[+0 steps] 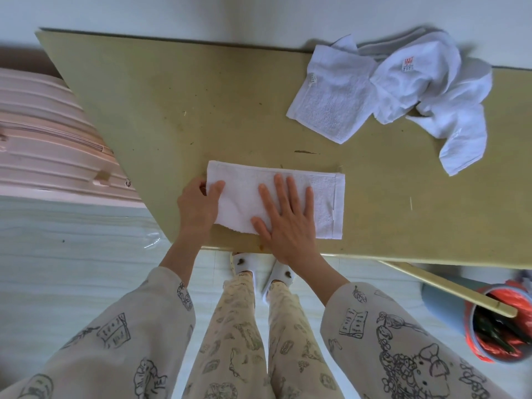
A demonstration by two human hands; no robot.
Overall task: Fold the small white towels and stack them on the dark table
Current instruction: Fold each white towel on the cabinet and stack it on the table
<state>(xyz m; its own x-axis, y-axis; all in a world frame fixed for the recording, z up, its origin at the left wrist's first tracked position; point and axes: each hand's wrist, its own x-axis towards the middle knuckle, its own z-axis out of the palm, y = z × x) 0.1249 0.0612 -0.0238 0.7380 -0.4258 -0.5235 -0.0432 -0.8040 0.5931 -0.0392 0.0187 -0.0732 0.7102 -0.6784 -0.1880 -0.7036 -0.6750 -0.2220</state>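
Fingers of my right hand (283,217) lie flat and spread on the folded towel (313,197), pressing it to the desk (178,105). My left hand (198,203) pinches that towel's left edge, thumb on top. Beyond my right hand, well apart, I see a loose heap of towels (403,87).

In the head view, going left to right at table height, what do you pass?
Pink suitcase → left hand gripping the towel's left end → folded towel with the right hand flat on it → heap of unfolded white towels.
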